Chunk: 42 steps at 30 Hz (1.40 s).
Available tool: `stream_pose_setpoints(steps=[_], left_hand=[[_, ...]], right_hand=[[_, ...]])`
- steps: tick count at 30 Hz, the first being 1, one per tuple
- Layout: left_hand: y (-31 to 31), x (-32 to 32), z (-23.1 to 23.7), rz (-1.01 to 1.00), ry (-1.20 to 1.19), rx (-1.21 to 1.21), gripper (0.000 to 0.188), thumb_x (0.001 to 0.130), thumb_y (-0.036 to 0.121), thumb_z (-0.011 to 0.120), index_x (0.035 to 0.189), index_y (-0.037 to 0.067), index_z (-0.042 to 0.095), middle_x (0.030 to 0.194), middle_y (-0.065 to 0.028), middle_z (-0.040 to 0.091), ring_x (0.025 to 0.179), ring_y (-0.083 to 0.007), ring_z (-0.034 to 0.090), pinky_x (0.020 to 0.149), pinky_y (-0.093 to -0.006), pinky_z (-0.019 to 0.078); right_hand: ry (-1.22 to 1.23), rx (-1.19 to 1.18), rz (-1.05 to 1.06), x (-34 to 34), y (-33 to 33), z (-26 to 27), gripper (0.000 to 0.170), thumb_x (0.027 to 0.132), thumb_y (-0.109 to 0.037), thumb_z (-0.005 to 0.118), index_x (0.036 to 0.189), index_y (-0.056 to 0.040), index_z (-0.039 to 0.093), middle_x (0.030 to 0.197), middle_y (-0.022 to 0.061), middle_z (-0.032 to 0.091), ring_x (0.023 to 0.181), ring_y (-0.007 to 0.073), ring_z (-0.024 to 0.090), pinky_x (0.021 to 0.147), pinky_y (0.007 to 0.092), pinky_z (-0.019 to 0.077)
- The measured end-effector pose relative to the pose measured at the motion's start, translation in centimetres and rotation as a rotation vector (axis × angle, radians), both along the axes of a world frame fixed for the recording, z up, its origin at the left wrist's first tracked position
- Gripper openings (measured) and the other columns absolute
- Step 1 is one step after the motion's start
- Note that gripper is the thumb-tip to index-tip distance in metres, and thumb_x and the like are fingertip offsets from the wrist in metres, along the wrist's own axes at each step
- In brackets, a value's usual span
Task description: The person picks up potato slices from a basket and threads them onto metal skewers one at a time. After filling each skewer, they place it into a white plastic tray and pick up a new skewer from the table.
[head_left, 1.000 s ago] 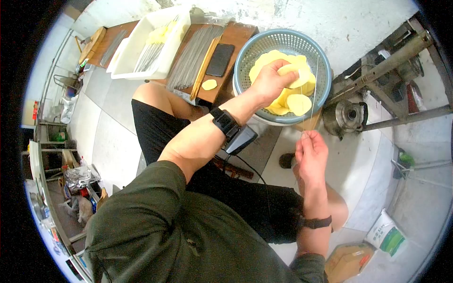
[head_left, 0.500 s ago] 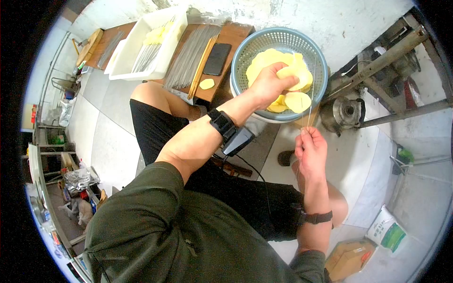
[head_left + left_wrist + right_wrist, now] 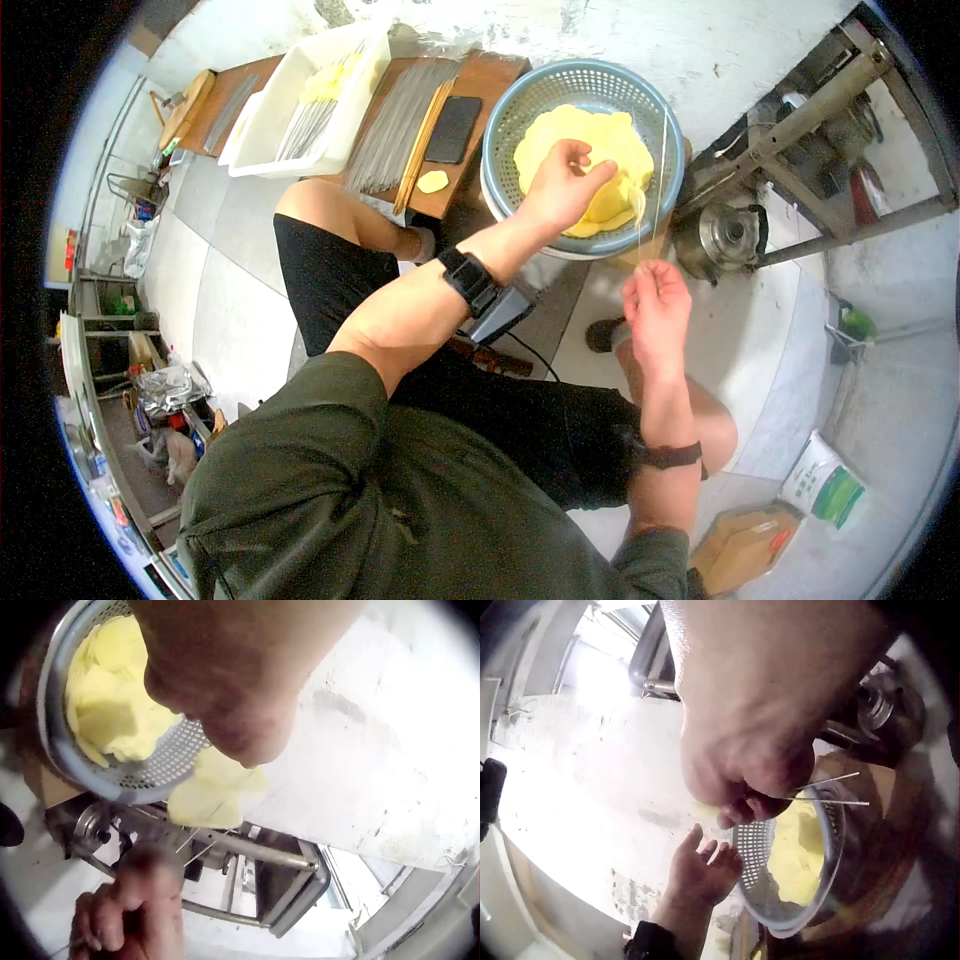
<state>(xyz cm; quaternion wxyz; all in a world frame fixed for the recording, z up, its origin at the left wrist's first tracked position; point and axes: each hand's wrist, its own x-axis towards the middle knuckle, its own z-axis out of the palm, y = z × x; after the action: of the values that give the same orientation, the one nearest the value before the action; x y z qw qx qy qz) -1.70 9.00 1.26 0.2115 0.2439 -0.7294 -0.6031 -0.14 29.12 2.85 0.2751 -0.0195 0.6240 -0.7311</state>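
Left hand [image 3: 568, 192]: fingers parted, grasping nothing, over the blue-gray colander [image 3: 502, 150]
Right hand [image 3: 657, 314]: pinching two thin skewers [image 3: 847, 802], near the colander's rim
Threaded potato slices [image 3: 206, 801]: on a skewer, between the two hands
Loose potato slices [image 3: 630, 150]: heaped in the colander, beneath the left hand

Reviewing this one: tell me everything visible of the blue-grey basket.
The basket is round, with a smooth solid rim and walls pierced by many small holes; it looks like plastic. It stands mouth up between the pale wall and the person, beside the wooden bench. Thin yellow slices are heaped inside. The left hand is over it. Its underside is hidden.
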Motion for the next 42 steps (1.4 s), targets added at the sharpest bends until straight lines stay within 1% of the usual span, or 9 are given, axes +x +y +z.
stream_pose_setpoints(steps=[2, 6, 8, 15, 21, 23, 33, 40, 42], left_hand=[[1.6, 1.9, 1.7, -0.099, -0.067, -0.074, 0.046, 0.087, 0.033, 0.067, 0.111, -0.004, 0.055, 0.084, -0.0040, 0.056, 0.078, -0.0116, 0.054, 0.073, -0.0254, 0.0459], [3.6, 2.5, 1.3, -0.186, -0.061, 0.095, 0.046, 0.090, 0.030, 0.063, 0.116, -0.006, 0.052, 0.089, -0.0064, 0.060, 0.078, -0.0133, 0.058, 0.069, -0.0268, 0.0493], [4.0, 2.3, 1.7, -0.187, 0.007, 0.396, 0.042, 0.091, 0.025, 0.060, 0.118, -0.005, 0.050, 0.092, -0.0081, 0.060, 0.080, -0.0149, 0.060, 0.068, -0.0282, 0.0519], [3.3, 1.2, 0.2, -0.163, 0.046, 0.600, 0.021, 0.091, 0.015, 0.057, 0.102, -0.003, 0.056, 0.088, -0.0074, 0.062, 0.075, -0.0152, 0.059, 0.066, -0.0282, 0.0522], [1.7, 0.4, -0.4, -0.081, 0.102, 0.583, 0.022, 0.090, 0.015, 0.059, 0.100, -0.004, 0.058, 0.086, -0.0069, 0.064, 0.074, -0.0128, 0.060, 0.064, -0.0264, 0.0490], [0.5, 0.1, -0.3, -0.071, 0.139, 0.584, 0.022, 0.090, 0.014, 0.059, 0.102, -0.005, 0.058, 0.088, -0.0075, 0.064, 0.075, -0.0130, 0.061, 0.066, -0.0262, 0.0495], [-4.6, -0.8, 1.7, -0.057, 0.253, 0.519, 0.027, 0.092, 0.011, 0.054, 0.115, -0.003, 0.055, 0.104, -0.0094, 0.063, 0.091, -0.0151, 0.062, 0.078, -0.0274, 0.0504], [-6.2, -1.2, 1.9, -0.026, 0.317, 0.422, 0.026, 0.092, 0.011, 0.053, 0.115, -0.002, 0.055, 0.103, -0.0092, 0.063, 0.090, -0.0157, 0.062, 0.078, -0.0273, 0.0503], [-6.4, -1.1, 2.4, 0.017, 0.208, 0.381, 0.026, 0.092, 0.011, 0.054, 0.114, -0.002, 0.055, 0.103, -0.0088, 0.064, 0.090, -0.0154, 0.061, 0.078, -0.0276, 0.0501]], right_hand=[[0.101, 0.086, -0.001, -0.1, -0.1, -0.4, 0.010, 0.096, -0.011, 0.053, 0.100, -0.0019, 0.054, 0.068, 0.0031, 0.057, 0.049, 0.0054, 0.044, 0.043, 0.0199, 0.0345], [0.152, 0.125, -0.010, 0.5, -0.4, -1.0, 0.012, 0.095, -0.011, 0.052, 0.101, -0.0011, 0.054, 0.070, 0.0035, 0.060, 0.050, 0.0050, 0.045, 0.044, 0.0202, 0.0358], [0.254, 0.151, 0.022, 0.9, -0.4, -1.3, 0.012, 0.095, -0.011, 0.052, 0.101, -0.0011, 0.055, 0.072, 0.0040, 0.062, 0.050, 0.0051, 0.046, 0.045, 0.0208, 0.0372], [0.369, 0.272, 0.061, 1.1, -0.6, -1.7, 0.014, 0.095, -0.011, 0.053, 0.102, 0.0002, 0.056, 0.078, 0.0065, 0.066, 0.054, 0.0063, 0.052, 0.049, 0.0220, 0.0427], [0.418, 0.294, -0.016, 0.8, -0.4, -2.7, 0.017, 0.094, -0.015, 0.055, 0.099, 0.0010, 0.060, 0.073, 0.0056, 0.066, 0.058, 0.0077, 0.056, 0.055, 0.0247, 0.0466], [0.420, 0.448, 0.020, 0.7, -0.1, -2.3, 0.020, 0.094, -0.017, 0.056, 0.100, 0.0012, 0.063, 0.069, 0.0057, 0.064, 0.059, 0.0092, 0.058, 0.058, 0.0253, 0.0475], [0.430, 0.492, 0.177, 1.5, -0.4, -0.6, 0.024, 0.094, -0.015, 0.053, 0.110, -0.0006, 0.063, 0.066, 0.0061, 0.063, 0.063, 0.0118, 0.062, 0.064, 0.0267, 0.0493], [0.463, 0.475, 0.216, 1.7, -0.5, -1.1, 0.025, 0.094, -0.013, 0.050, 0.112, -0.0005, 0.062, 0.065, 0.0060, 0.063, 0.064, 0.0113, 0.062, 0.065, 0.0269, 0.0496], [0.450, 0.472, 0.225, 1.7, -0.5, -1.3, 0.024, 0.094, -0.013, 0.050, 0.111, -0.0004, 0.062, 0.065, 0.0059, 0.063, 0.064, 0.0111, 0.062, 0.065, 0.0270, 0.0496]])
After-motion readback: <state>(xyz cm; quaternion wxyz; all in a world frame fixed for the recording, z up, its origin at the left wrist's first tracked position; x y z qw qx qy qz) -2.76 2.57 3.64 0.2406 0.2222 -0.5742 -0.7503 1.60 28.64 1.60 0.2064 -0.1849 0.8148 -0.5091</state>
